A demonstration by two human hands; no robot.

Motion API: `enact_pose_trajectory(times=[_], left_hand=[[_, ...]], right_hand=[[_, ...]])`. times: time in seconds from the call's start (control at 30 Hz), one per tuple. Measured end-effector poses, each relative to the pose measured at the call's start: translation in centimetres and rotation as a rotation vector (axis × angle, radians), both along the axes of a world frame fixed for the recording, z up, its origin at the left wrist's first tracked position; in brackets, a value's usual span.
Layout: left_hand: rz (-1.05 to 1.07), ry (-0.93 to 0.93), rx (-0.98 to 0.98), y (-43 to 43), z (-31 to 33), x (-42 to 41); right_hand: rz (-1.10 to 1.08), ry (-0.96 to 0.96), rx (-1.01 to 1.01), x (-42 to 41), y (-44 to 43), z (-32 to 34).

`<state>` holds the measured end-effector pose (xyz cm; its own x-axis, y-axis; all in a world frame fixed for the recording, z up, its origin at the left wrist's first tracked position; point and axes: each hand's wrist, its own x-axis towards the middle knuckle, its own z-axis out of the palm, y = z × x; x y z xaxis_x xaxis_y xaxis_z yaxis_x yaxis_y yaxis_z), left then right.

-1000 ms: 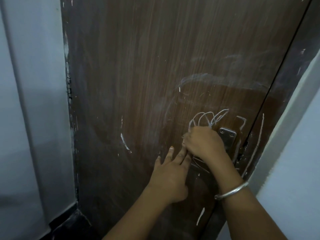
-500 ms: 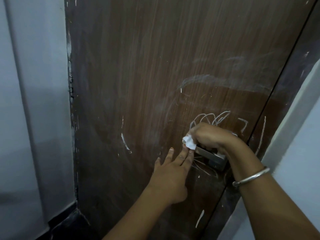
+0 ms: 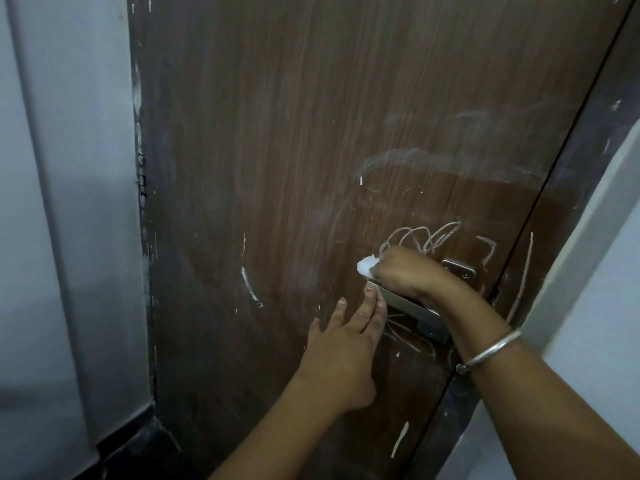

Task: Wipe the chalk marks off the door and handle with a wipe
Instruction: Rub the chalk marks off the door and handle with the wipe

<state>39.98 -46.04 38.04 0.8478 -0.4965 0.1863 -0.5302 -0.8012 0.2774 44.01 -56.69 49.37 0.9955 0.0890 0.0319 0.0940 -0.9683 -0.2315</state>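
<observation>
A dark brown wooden door (image 3: pixel 311 133) fills the view, with white chalk scribbles (image 3: pixel 420 235) looping just above the metal handle (image 3: pixel 412 308). My right hand (image 3: pixel 405 271) is closed around a small white wipe (image 3: pixel 367 266) and presses it on the top of the handle's left end. My left hand (image 3: pixel 346 337) lies flat on the door below it, fingers spread, fingertips touching the handle's end. More chalk strokes show at a curved mark (image 3: pixel 250 285), under the handle (image 3: pixel 405 336) and low on the door (image 3: pixel 400 439).
A grey wall (image 3: pixel 69 202) stands left of the door. The door frame (image 3: pixel 571 168) and a pale wall (image 3: pixel 606 306) close off the right side. A metal bangle (image 3: pixel 491 351) sits on my right wrist. Dark floor (image 3: pixel 131 455) shows bottom left.
My right hand turned over on the handle, so the white wipe now shows at its left side, and it has slid slightly along the handle. My left hand has stayed flat on the door.
</observation>
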Motion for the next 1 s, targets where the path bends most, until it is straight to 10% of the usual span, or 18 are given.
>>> enact_pose_trajectory(times=[0.6, 1.0], left_hand=[[0.021, 0.008, 0.041, -0.2, 0.6, -0.6], [0.000, 0.018, 0.042, -0.1, 0.2, -0.4]], right_hand=[[-0.053, -0.057, 0.115, 0.2, -0.1, -0.2], [-0.027, -0.003, -0.307, -2.7, -2.5, 0.0]])
